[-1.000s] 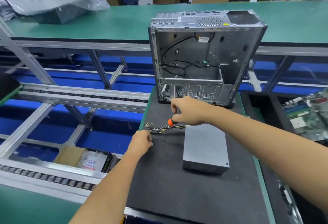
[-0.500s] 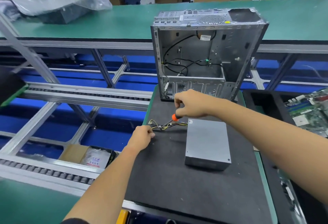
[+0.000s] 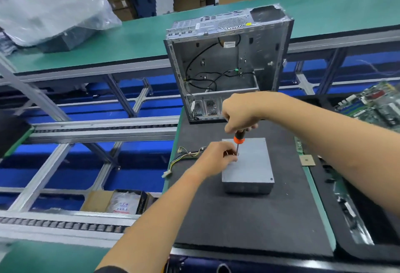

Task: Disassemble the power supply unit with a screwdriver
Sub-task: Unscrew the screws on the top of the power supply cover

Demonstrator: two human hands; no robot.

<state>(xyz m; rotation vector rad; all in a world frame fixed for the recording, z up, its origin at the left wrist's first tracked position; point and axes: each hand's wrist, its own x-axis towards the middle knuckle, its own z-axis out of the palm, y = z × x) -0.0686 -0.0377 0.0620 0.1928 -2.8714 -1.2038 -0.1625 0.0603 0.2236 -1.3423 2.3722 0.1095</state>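
- power supply unit (image 3: 249, 164) flat on dark mat of surface (image 3: 249, 225), grey box, mid-mat
- left hand (image 3: 216, 160) at unit's left top edge, fingertips pinched by screwdriver tip; what it pinches too small to tell
- right hand (image 3: 240, 114) fisted round screwdriver (image 3: 238, 140), upright, tip on unit's top near left edge
- cable bundle (image 3: 186, 155) trails left of unit
- open computer case (image 3: 227, 64) upright behind unit

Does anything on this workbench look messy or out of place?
Mostly tidy. The power supply unit's wire bundle trails off the black mat's left edge, its white plug overhanging. Nothing looks spilled or broken.
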